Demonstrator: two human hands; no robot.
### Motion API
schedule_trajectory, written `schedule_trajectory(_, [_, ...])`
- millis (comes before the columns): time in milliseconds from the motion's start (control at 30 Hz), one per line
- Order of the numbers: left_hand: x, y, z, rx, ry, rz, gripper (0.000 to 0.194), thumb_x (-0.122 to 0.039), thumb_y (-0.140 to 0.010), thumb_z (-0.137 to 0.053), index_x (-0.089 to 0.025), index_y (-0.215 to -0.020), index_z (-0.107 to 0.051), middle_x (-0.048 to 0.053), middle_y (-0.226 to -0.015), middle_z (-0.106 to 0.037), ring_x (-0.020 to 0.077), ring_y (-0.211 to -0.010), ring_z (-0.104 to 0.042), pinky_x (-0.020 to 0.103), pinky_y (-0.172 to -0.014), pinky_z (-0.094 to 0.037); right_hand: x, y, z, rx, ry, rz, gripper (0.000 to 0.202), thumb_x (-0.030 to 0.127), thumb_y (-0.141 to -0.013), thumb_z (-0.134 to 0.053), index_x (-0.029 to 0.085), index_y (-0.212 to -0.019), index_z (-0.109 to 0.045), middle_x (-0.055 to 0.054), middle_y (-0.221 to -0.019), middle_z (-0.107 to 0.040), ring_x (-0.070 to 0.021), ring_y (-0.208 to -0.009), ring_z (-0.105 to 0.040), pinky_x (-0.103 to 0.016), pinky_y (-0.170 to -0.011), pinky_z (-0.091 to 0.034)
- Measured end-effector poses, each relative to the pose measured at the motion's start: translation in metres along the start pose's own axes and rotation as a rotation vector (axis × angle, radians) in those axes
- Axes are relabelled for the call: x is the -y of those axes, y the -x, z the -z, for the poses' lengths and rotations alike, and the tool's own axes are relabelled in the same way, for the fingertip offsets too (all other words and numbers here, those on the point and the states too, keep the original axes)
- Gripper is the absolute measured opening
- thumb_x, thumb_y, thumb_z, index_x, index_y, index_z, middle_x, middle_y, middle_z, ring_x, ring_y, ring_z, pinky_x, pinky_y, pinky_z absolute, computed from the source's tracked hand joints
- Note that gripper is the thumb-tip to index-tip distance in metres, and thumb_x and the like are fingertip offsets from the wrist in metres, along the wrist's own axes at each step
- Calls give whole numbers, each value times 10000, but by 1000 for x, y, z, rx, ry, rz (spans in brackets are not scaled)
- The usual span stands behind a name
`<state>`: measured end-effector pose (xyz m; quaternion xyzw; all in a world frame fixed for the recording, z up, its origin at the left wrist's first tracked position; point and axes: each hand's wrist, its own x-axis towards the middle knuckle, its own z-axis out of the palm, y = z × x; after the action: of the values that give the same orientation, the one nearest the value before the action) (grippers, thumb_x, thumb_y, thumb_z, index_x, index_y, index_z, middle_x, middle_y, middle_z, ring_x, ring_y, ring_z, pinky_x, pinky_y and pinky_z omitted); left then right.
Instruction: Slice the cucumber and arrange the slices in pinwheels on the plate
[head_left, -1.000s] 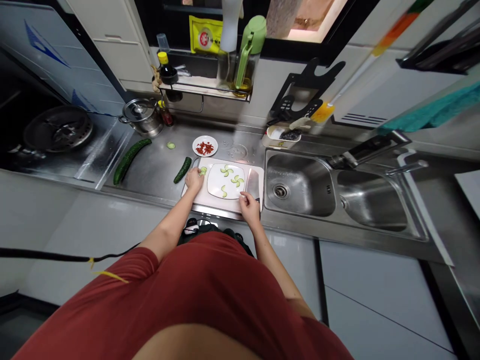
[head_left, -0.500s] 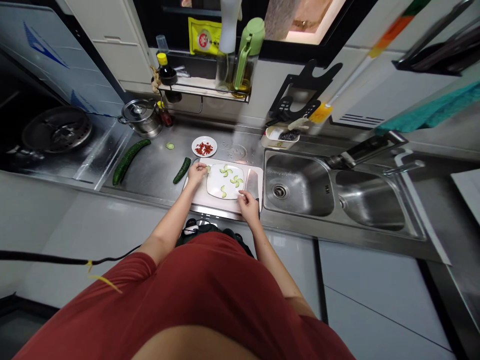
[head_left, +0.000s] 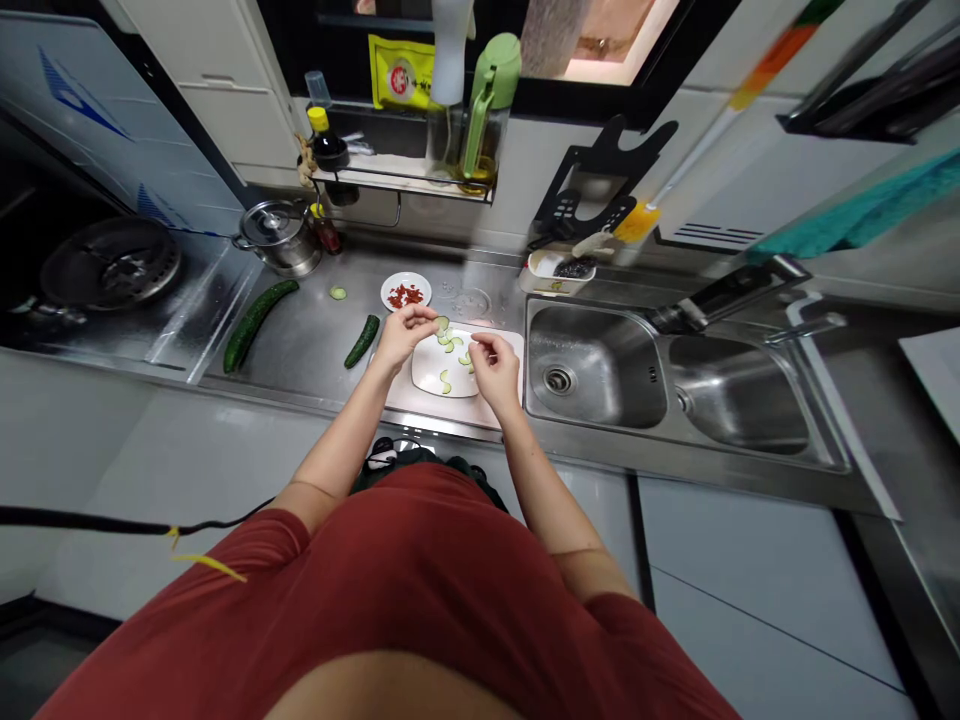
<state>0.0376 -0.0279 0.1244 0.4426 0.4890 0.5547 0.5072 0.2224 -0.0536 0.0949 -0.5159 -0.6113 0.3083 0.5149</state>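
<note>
My left hand [head_left: 403, 338] pinches a thin cucumber slice [head_left: 442, 323] above the far edge of a white plate [head_left: 429, 383]. Curved cucumber pieces [head_left: 445, 382] lie on the plate in small groups, some partly covered by my hands. My right hand [head_left: 495, 368] hovers over the plate's right side, thumb and fingertips together; whatever they hold is too small to make out. Under the plate is a pale cutting board [head_left: 409, 408]. A cut length of cucumber [head_left: 361, 341] rests just left of the board.
A whole cucumber [head_left: 257, 325] and a cucumber end [head_left: 337, 293] lie on the steel counter. Behind the board stands a small dish of chopped red pieces [head_left: 406, 292]. The double sink [head_left: 596, 365] is on the right; a lidded pot [head_left: 277, 238] and a wok [head_left: 112, 262] are left.
My left hand has moved right and over the plate, bringing the cucumber slice with it. My right hand has risen from the plate's near right corner and now covers the knife seen before.
</note>
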Motion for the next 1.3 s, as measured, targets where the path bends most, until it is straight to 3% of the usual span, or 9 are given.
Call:
schedule_trajectory(400, [-13, 7, -7, 54, 52, 6, 321, -265, -565, -840, -144, -809, -669, -12, -715, -636, 90, -670, -599, 219, -667, -472, 29, -27, -15, 96, -29, 99, 232, 396, -880, -573, 224, -1018, -645, -46, -969, -637, -180, -860, -574, -285, -677, -467])
schedule_trajectory(633, [-12, 8, -9, 77, 41, 19, 323, -272, -581, -831, -145, -825, -662, -10, -725, -629, 95, -686, -597, 227, -682, -469, 30, -31, -20, 135, -38, 99, 208, 390, -893, -546, 213, -827, -633, -27, -859, -624, -176, -867, -569, -277, -681, -451])
schedule_trajectory(767, [-7, 5, -7, 3, 19, 15, 331, -321, -600, -818, -161, -846, -664, -6, -760, -651, 80, -672, -578, 190, -620, -437, 34, -32, -18, 110, -82, 53, 223, 402, -882, -554, 206, -800, -620, -23, -843, -621, -170, -844, -569, -270, -666, -445])
schedule_trajectory(867, [0, 3, -5, -15, 15, 160, 346, -460, -685, -754, -174, -847, -650, -1, -717, -655, 54, -547, -522, 167, -473, -327, 37, -32, -15, 86, -100, 24, 231, 411, -877, -556, 203, -799, -619, -23, -842, -620, -167, -837, -569, -269, -667, -445])
schedule_trajectory(967, [5, 4, -4, 112, 72, 404, 493, -655, -759, -612, -162, -755, -608, 19, -616, -622, 50, -444, -475, 171, -397, -228, 37, -32, -14, 76, -123, 20, 236, 418, -873, -558, 202, -797, -618, -22, -841, -618, -167, -836, -569, -273, -676, -445])
schedule_trajectory(1067, [5, 7, -8, 251, 210, 584, 588, -748, -770, -518, -164, -789, -592, 33, -595, -611, 71, -427, -498, 164, -377, -217, 37, -32, -14, 74, -133, 24, 237, 420, -871, -557, 203, -796, -615, -20, -844, -618, -167, -838, -570, -275, -682, -445])
schedule_trajectory(1300, [-4, 7, -14, 364, 377, 651, 484, -659, -805, -551, -189, -922, -558, -2, -619, -598, 88, -466, -539, 149, -395, -297, 34, -29, -14, 104, -106, 43, 209, 389, -863, -550, 204, -786, -608, -15, -831, -616, -166, -832, -562, -273, -686, -441])
